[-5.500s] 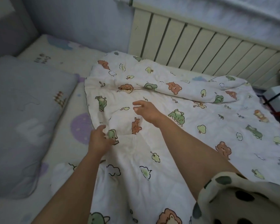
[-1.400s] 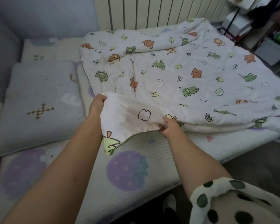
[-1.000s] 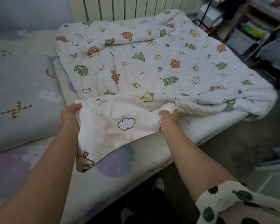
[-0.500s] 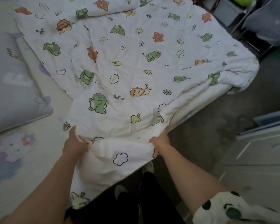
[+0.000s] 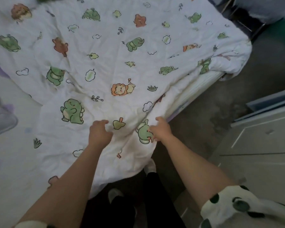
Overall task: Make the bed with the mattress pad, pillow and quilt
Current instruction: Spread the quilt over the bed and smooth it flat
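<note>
Evenly now: your right hand (image 5: pixel 161 129) pinches the quilt (image 5: pixel 105 63) edge, left hand (image 5: pixel 99 132) curled on it, grip unclear; draw both corners toward you together, smoothing creases

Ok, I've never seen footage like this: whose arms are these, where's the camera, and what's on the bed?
No machine here: a person wears a camera on the head, so the one view looks down much as they see it. Their left hand and right hand both grip a white quilt printed with cartoon animals, near its front edge. Left of it the mattress pad shows, with a grey pillow at the picture's edge. White drawers stand on the right.
</note>
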`<state>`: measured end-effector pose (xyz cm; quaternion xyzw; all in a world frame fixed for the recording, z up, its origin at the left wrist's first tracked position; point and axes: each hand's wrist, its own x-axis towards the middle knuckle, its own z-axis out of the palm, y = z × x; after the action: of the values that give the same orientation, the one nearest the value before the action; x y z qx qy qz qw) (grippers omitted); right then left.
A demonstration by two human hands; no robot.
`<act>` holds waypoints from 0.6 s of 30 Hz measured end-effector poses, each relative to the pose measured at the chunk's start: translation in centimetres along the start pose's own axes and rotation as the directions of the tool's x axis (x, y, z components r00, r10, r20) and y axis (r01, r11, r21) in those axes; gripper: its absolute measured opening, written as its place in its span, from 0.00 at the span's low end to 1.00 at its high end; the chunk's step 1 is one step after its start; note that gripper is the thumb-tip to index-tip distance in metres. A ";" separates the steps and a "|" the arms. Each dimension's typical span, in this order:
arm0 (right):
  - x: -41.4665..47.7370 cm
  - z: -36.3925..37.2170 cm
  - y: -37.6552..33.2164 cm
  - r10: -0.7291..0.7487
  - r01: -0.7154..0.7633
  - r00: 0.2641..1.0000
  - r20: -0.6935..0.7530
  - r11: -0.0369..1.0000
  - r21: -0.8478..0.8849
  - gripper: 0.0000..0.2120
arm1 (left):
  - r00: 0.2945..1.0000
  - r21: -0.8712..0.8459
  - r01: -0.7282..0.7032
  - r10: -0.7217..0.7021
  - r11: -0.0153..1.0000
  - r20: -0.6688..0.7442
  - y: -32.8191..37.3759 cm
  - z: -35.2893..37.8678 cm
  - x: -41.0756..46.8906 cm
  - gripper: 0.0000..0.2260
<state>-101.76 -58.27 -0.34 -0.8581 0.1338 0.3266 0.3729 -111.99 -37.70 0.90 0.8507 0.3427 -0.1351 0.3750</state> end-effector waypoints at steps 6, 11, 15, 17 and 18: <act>7.7 -6.2 -0.7 -0.044 0.042 0.996 -0.075 0.999 -0.022 0.18 | 0.975 -0.023 -0.209 0.210 0.978 0.067 7.9 5.4 4.1 0.20; 16.5 -12.7 -1.1 -0.048 0.038 0.973 -0.227 0.998 -0.048 0.13 | 0.941 0.039 -0.329 0.324 0.944 0.099 13.1 11.2 8.6 0.17; 24.1 -17.1 -1.7 0.014 -0.013 0.958 -0.285 1.000 0.006 0.13 | 0.918 0.034 -0.377 0.369 0.926 0.145 17.1 16.2 12.2 0.13; 27.4 -18.5 -2.4 0.044 -0.021 0.960 -0.277 0.996 0.085 0.14 | 0.919 0.075 -0.378 0.364 0.923 0.150 19.2 18.2 13.9 0.14; 29.5 -19.1 -2.7 0.072 -0.037 0.961 -0.266 0.990 0.135 0.14 | 0.928 0.114 -0.357 0.338 0.927 0.154 20.4 19.4 15.1 0.19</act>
<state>-69.54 -69.92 -8.60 -0.8649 0.2280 0.2074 0.3963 -86.47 -54.47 -8.58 0.9115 0.1506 -0.1458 0.3540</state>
